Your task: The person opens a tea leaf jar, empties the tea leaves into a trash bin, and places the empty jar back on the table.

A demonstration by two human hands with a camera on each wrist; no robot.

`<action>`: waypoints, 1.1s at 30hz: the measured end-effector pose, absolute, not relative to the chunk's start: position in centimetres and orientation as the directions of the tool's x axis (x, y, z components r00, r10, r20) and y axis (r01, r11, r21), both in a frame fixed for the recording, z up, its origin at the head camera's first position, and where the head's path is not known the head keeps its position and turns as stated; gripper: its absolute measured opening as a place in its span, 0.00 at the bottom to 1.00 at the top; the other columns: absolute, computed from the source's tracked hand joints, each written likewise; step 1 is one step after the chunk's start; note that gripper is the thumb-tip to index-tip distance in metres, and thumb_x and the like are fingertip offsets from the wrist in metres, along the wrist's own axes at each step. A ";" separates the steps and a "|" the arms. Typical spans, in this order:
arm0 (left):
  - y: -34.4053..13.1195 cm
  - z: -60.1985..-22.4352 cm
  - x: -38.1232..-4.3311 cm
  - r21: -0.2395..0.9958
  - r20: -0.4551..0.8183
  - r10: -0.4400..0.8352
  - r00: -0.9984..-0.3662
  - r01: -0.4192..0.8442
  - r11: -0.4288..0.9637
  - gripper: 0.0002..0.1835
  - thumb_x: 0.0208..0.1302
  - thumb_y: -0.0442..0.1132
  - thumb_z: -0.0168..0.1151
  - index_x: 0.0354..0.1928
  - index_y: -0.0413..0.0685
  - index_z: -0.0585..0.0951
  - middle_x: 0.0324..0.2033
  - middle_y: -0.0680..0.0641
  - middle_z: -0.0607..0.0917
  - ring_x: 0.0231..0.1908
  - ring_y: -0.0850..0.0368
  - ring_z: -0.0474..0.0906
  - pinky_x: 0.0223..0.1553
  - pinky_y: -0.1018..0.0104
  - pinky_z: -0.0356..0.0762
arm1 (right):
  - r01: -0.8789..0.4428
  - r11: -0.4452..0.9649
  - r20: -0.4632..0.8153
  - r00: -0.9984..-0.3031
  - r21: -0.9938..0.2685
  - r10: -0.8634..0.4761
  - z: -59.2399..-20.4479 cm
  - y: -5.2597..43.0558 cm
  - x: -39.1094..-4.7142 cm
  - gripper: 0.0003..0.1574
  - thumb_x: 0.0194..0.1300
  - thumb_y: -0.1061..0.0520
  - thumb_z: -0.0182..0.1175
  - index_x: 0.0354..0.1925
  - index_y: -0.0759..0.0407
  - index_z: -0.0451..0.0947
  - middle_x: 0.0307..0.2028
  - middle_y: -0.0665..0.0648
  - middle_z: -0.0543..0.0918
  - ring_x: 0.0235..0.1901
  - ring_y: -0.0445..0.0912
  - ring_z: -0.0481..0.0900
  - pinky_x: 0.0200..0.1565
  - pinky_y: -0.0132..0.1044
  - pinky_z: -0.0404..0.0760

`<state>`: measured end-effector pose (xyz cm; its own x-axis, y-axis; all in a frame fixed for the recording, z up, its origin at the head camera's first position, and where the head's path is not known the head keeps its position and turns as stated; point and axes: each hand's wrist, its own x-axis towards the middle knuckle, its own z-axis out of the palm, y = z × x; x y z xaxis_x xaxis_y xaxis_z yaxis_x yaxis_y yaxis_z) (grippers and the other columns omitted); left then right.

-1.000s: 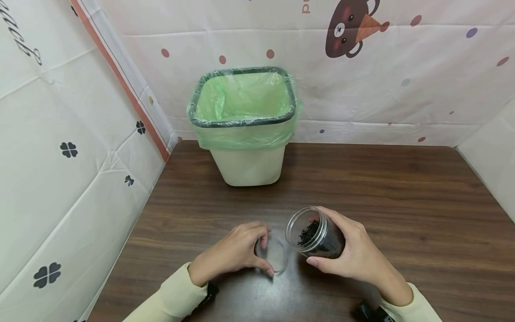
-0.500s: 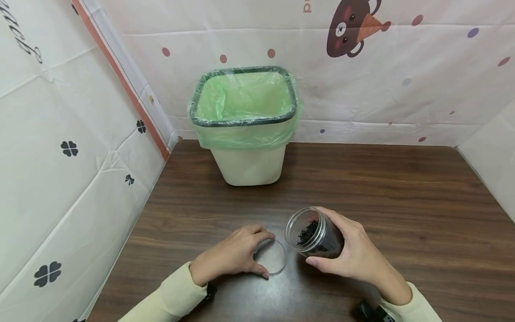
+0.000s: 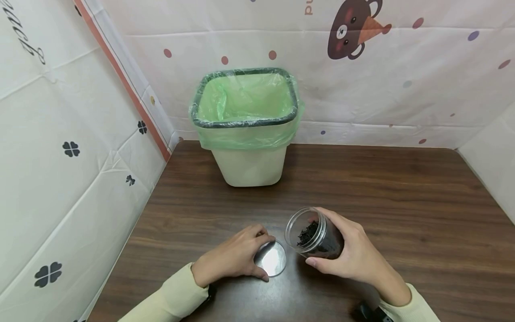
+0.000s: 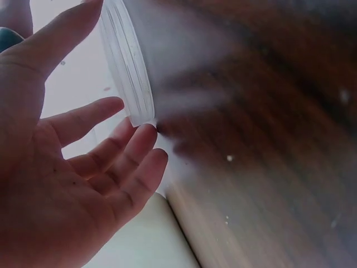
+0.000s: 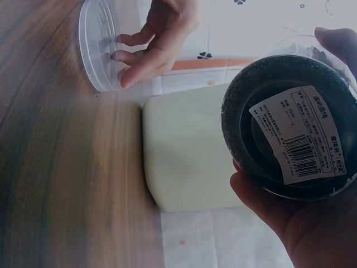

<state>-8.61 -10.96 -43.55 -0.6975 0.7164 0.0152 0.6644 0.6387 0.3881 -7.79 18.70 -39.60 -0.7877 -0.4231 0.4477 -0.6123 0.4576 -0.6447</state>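
The right hand's [image 3: 354,250] fingers gripped the open jar [image 3: 333,241], tilted over the desk [image 3: 382,188]; the left hand's [image 3: 237,252] curled round the lid [image 3: 274,259]. Tipping further probably would've spilled those dark shreds [image 3: 308,233]. Label [image 5: 301,134] underneath: barcode [image 5: 302,157], characters too fuzzy to read, tbh.

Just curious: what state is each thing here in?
Jar: uncapped, tilted, dark shreds inside
Lid: off the jar, flat or nearly so
Left hand: thumb and fingers at the lid's rim
Right hand: gripping the jar
Bin: upright, open-topped
Green bag: lining the bin, folded over its rim
Label: stuck on the jar's base
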 end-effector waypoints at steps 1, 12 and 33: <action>-11.0 -43.5 -8.6 0.394 0.017 0.717 -0.696 0.664 0.636 0.45 0.41 0.60 0.82 0.62 0.48 0.79 0.52 0.51 0.75 0.53 0.56 0.74 0.57 0.62 0.74 | -0.612 0.459 0.448 -0.788 -0.645 -0.422 -39.6 18.7 -7.8 0.63 0.35 0.47 0.86 0.70 0.51 0.70 0.54 0.51 0.83 0.51 0.44 0.81 0.55 0.26 0.73; -11.8 -42.8 -9.3 0.457 0.066 0.688 -0.723 0.635 0.623 0.31 0.63 0.57 0.70 0.62 0.47 0.80 0.50 0.51 0.81 0.44 0.60 0.79 0.48 0.61 0.79 | -0.596 0.466 0.436 -0.800 -0.654 -0.412 -39.3 18.6 -7.6 0.63 0.35 0.47 0.86 0.70 0.49 0.70 0.54 0.48 0.83 0.50 0.43 0.82 0.54 0.26 0.73; -12.6 -40.4 -10.2 0.502 0.157 0.637 -0.755 0.617 0.606 0.28 0.68 0.58 0.64 0.61 0.46 0.81 0.51 0.49 0.82 0.39 0.56 0.81 0.44 0.59 0.80 | -0.621 0.424 0.477 -0.781 -0.659 -0.402 -38.5 18.3 -8.0 0.63 0.37 0.52 0.85 0.71 0.52 0.68 0.52 0.46 0.83 0.50 0.43 0.81 0.56 0.26 0.71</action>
<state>-10.21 -12.60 -40.35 -0.7546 0.6371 0.1570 0.6165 0.6064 0.5022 -8.04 18.33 -38.49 -0.7815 -0.4023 0.4769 -0.6207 0.4240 -0.6595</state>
